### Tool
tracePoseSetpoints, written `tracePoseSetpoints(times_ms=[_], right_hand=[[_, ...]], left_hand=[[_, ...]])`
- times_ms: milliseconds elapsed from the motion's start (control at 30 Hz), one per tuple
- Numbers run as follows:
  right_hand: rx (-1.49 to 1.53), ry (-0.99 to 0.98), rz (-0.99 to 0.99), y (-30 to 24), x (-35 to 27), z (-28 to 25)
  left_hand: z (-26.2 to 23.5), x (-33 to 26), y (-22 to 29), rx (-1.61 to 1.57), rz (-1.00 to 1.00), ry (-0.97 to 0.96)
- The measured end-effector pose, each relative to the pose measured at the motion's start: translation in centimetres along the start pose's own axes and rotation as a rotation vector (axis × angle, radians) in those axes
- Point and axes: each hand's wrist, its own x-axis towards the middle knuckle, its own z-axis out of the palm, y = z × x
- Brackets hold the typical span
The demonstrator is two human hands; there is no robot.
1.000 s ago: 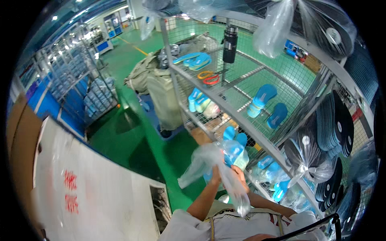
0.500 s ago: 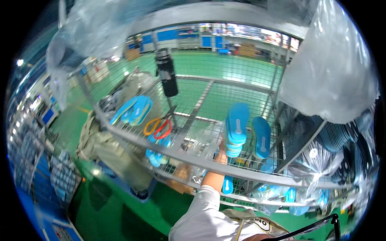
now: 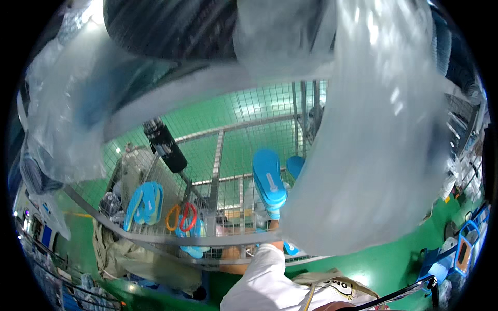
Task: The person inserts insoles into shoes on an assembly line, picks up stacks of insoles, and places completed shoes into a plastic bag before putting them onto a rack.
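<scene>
My left hand [image 3: 273, 226] reaches up from a white sleeve to the wire rack shelf [image 3: 218, 239] and grips the lower end of a stack of blue insoles [image 3: 268, 182]; the shelf's front rail partly hides the fingers. A second blue insole [image 3: 295, 166] lies just right of the stack. Orange- and red-handled scissors [image 3: 181, 217] and another pair of blue insoles [image 3: 145, 203] lie further left on the same shelf. My right hand is not in view.
A black bottle [image 3: 165, 145] stands at the shelf's back left. Large clear plastic bags [image 3: 378, 150] hang close to the camera at right, and more bags [image 3: 57, 124] hang at left. Below lie a green floor and a grey-green sack [image 3: 140, 259].
One second ago I held a clear plastic bag beside the rack. Since then the view has swung up to the shelf, and my left hand has reached the blue insole stack.
</scene>
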Motion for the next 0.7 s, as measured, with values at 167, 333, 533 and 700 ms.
tracePoseSetpoints(times_ms=[167,333,533,700], right_hand=[[0.09,0.105,0.074,0.3,-1.7,1.2],[0.111,0.035,-0.103,0.4,-0.5,-0.2],[0.528,-0.078,-0.311,-8.4,-1.3,-13.4],[0.566,-0.085,-0.7,-20.1,-8.8,-26.8]], left_hand=[[-0.8,-1.2,-1.2,0.131,0.044,-0.054],[-1.2,-3.9,-2.5,0.312,0.167,-0.094],[-3.1,-12.7,-0.4,0.464,0.266,-1.403],[-18.8,-21.1,21.0,0.247,0.321,-1.38]])
